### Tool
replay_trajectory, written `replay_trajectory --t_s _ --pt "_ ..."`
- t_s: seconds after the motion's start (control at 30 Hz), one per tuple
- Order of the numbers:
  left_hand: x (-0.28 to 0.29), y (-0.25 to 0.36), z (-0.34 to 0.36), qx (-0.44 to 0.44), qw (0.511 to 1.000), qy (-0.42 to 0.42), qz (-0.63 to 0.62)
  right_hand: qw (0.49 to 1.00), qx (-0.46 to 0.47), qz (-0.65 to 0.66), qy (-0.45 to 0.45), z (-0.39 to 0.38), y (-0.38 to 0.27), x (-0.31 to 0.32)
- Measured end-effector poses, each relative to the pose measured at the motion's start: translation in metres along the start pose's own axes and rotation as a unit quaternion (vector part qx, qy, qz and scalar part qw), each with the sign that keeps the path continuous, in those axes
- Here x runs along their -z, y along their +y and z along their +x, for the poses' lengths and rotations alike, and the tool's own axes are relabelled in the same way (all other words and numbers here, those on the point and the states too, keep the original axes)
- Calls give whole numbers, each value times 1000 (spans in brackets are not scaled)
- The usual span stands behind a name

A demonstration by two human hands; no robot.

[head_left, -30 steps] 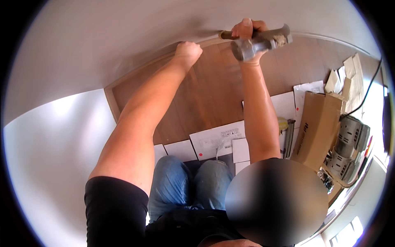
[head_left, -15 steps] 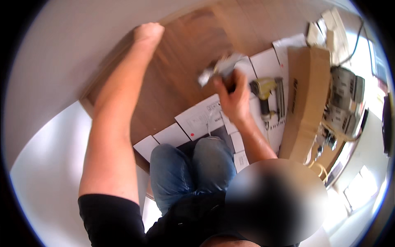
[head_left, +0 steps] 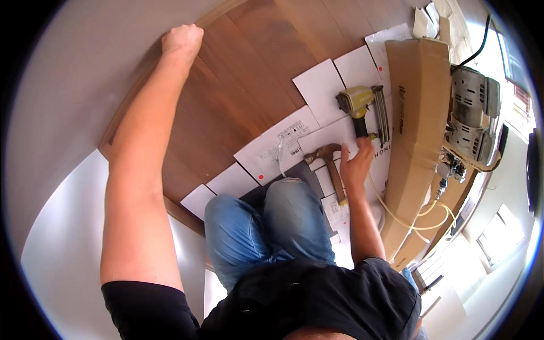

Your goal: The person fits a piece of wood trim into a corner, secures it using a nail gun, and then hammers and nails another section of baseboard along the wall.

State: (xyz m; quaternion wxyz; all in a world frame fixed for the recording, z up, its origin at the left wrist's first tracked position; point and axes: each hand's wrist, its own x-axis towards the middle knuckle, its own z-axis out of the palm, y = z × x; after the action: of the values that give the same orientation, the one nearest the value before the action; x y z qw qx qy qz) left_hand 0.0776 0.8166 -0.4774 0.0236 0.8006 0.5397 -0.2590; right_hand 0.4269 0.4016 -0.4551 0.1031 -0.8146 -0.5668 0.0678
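A room in a home under renovation, with flooring going in. Dark wood planks (head_left: 249,90) lie partly laid against a pale wall (head_left: 73,73), with white underlay sheets (head_left: 326,85) beyond their edge. A hammer (head_left: 328,164), a yellow nail gun (head_left: 362,107), a long cardboard box (head_left: 416,124) and a compressor (head_left: 473,122) with hose sit on the floor, and a window (head_left: 498,238) shows at the side.

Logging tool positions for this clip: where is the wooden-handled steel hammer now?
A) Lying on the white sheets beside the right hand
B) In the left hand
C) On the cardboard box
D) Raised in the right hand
A: the wooden-handled steel hammer lies on the white sheets, beside the right hand.
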Motion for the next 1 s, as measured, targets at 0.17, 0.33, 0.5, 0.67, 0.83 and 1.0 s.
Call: replay_trajectory --t_s 0.17,0.33,0.5,0.67,0.83,1.0 --pt "13 2 -1 -9 1000 12 -19 995 -22 -84 -43 77 33 -17" --pt "-7 -2 3 10 999 14 -29 973 -110 -70 -191 106 -25 31" --pt "4 -4 3 11 997 -50 -53 696 -311 570 -307 141 -119 75" --pt "18 -10 -5 -9 998 -55 -24 312 -213 902 -209 183 -212 -58" --pt "12 -9 -5 -16 999 -50 -1 357 -193 899 -166 183 -243 -135" --pt "8 -7 -3 -30 1000 2 1 375 -163 909 -81 175 -257 -167"
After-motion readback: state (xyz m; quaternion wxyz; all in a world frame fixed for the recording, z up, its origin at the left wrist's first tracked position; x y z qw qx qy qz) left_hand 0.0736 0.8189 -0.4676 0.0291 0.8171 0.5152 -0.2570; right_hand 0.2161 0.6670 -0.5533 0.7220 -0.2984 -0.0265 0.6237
